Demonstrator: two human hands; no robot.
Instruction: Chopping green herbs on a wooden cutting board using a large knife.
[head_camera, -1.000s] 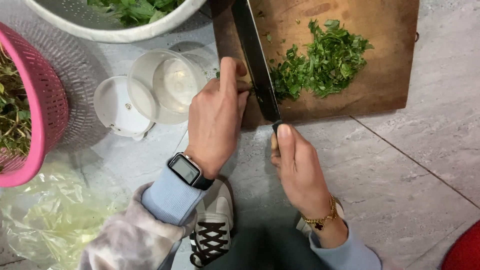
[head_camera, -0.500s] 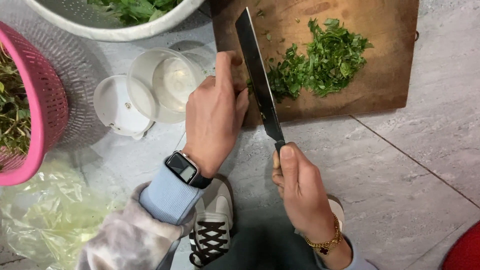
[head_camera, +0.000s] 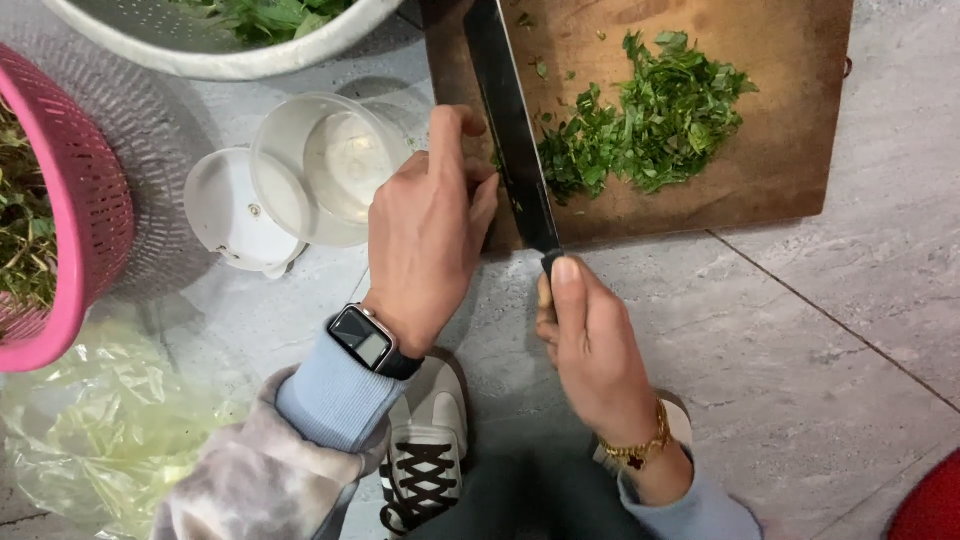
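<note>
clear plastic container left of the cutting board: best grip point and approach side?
Probably the near-left rim of the clear plastic container, coming from the side nearest the person. It appears to sit mouth-up and wide on the floor, so its rim is exposed there. The white lid touches or overlaps its lower left, and the left hand crowds its right, next to the knife and cutting board.

Off the board's left edge my clear plastic tub (head_camera: 335, 165) sits on the floor (head_camera: 800, 380), touching its white lid (head_camera: 232, 215). A pink basket (head_camera: 60, 220) stands further left.

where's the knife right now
Head view, top centre: the knife lies on the board, left of the chopped greens, its handle in the right hand.
</note>
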